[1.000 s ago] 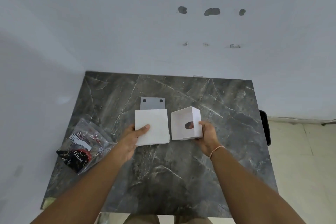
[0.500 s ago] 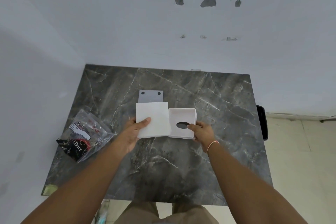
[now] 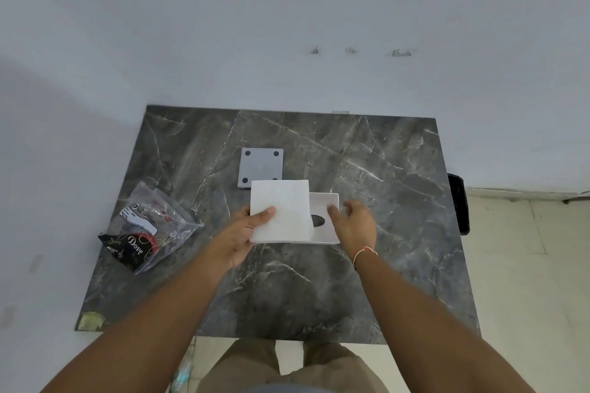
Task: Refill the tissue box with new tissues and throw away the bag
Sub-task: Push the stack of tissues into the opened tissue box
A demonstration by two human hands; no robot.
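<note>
A dark marble-patterned table is seen from above, set against a pale wall that fills the upper half of the frame. At the centre of the frame a white stack of tissues is held by the left hand, with the thumb pressed on its top face and the fingers hidden beneath it. The stack partly overlaps a white tissue box, which lies just to its right, its oval opening partly showing. The right hand is placed at the right side of the box, fingers loosely curled and parted; whether the box is touched cannot be told. A grey square plate with four dark dots lies just above the stack. At the left of the frame a crumpled clear plastic bag with dark printing lies well apart, not yet thrown away. The refilling step appears to be in hand. Next, the box would likely need steadying while the stack is aligned and eased inside.
</note>
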